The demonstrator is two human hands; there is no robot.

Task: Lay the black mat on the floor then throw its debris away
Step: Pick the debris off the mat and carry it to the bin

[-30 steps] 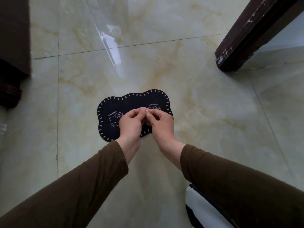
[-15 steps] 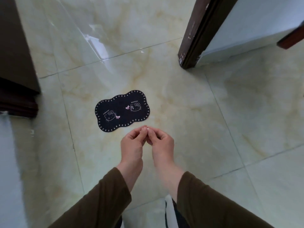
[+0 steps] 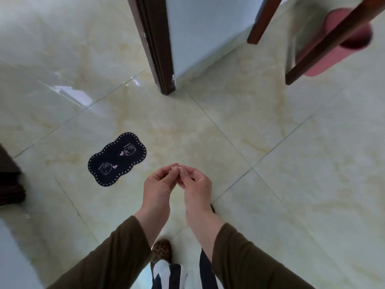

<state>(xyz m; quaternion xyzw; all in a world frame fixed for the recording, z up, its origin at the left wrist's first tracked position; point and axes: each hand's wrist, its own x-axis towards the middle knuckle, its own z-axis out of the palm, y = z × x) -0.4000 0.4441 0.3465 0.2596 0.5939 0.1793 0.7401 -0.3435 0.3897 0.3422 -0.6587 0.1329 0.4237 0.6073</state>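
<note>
The black mat point(image 3: 117, 159), wavy-edged with white stitch marks and two cat faces, lies flat on the pale marble floor at left of centre. My left hand point(image 3: 158, 184) and my right hand point(image 3: 194, 183) are held together in the air to the right of the mat and nearer me, well off it. Their fingertips pinch a tiny pale bit of debris point(image 3: 178, 167) between them. The piece is too small to make out in detail.
A dark wooden door frame point(image 3: 155, 44) stands ahead with a pale wall beside it. Dark chair legs point(image 3: 325, 40) and a pink bin point(image 3: 341, 38) are at the upper right. Dark furniture point(image 3: 8, 180) sits at the left edge. My leopard-print slipper point(image 3: 161, 250) is below my hands.
My view has risen and swung right, so the mat now lies farther off to the left. My hands came up off the mat, still pinched together. The chair legs and pink bin came into view.
</note>
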